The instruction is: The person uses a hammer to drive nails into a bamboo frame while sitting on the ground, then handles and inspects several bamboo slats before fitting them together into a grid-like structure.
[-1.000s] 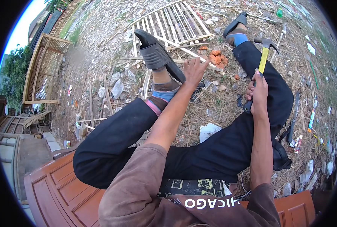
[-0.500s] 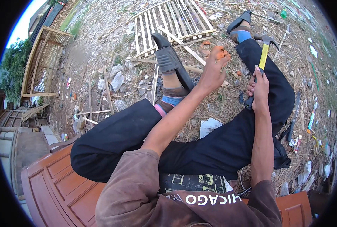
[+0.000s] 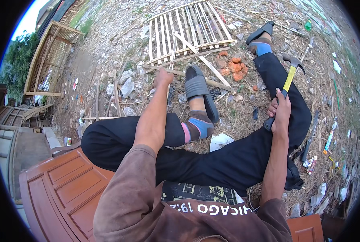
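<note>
My left hand [image 3: 162,79] reaches forward beside my left foot, its fingers closed around a narrow wooden strip [image 3: 173,55]. The fingertips are partly hidden, and the strip extends toward the slatted wooden frame [image 3: 184,30]. In my right hand [image 3: 281,107] is a claw hammer [image 3: 288,80] with a yellow and black handle, its head pointing away from me over my right leg. Broken orange brick pieces [image 3: 237,66] lie on the ground between my feet. Another wooden strip [image 3: 210,62] lies slanted near the frame.
I sit on a reddish-brown panelled door [image 3: 73,183]. Stones [image 3: 127,86], straw and scraps cover the ground. A lattice panel [image 3: 51,60] stands at the far left. A white fragment [image 3: 220,142] lies by my legs; a small tube [image 3: 312,164] lies to the right.
My left hand has left the orange brick pieces and moved left to the wooden strip, which has shifted forward. My left foot has turned and lowered. The hammer stays in my right hand.
</note>
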`<state>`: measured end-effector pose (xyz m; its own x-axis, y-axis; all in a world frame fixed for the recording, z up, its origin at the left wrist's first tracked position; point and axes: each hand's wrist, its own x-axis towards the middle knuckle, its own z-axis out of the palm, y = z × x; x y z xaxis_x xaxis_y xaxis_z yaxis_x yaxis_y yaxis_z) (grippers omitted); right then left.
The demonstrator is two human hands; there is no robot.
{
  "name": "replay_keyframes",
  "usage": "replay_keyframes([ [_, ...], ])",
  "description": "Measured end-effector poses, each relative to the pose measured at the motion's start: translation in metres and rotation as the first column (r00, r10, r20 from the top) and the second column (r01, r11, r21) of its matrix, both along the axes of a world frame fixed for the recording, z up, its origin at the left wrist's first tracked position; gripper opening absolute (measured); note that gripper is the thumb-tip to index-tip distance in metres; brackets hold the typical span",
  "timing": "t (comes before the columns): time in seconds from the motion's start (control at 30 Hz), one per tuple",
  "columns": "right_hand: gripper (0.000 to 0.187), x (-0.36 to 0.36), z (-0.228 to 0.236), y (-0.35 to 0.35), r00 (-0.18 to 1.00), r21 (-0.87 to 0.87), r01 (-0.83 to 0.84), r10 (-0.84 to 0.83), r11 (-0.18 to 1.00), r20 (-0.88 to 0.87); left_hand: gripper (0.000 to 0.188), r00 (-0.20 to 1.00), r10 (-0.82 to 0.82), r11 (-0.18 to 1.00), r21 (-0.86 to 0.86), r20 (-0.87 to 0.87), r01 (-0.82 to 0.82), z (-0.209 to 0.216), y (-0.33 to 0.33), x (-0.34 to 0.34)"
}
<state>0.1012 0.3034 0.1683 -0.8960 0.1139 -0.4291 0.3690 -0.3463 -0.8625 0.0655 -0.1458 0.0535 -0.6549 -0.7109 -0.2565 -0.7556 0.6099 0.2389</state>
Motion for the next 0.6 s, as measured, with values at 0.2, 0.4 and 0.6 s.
replay_keyframes([
  [0.2, 0.02, -0.007, 0.006, -0.004, 0.999, -0.034, 0.016, -0.015, 0.999, 0.031, 0.051, 0.979, 0.183, 0.983, 0.012, -0.088, -0.182, -0.049, 0.016, 0.017],
  [0.4, 0.019, -0.006, 0.003, -0.009, 0.998, 0.023, -0.031, 0.029, 0.999, 0.061, 0.043, 0.964, 0.193, 0.98, -0.012, -0.182, -0.198, -0.011, -0.002, 0.008],
  [0.6, 0.016, -0.005, 0.008, -0.015, 0.997, 0.011, -0.06, 0.059, 0.998, 0.038, 0.044, 0.862, 0.06, 0.996, -0.022, -0.504, -0.082, 0.064, -0.023, -0.026],
])
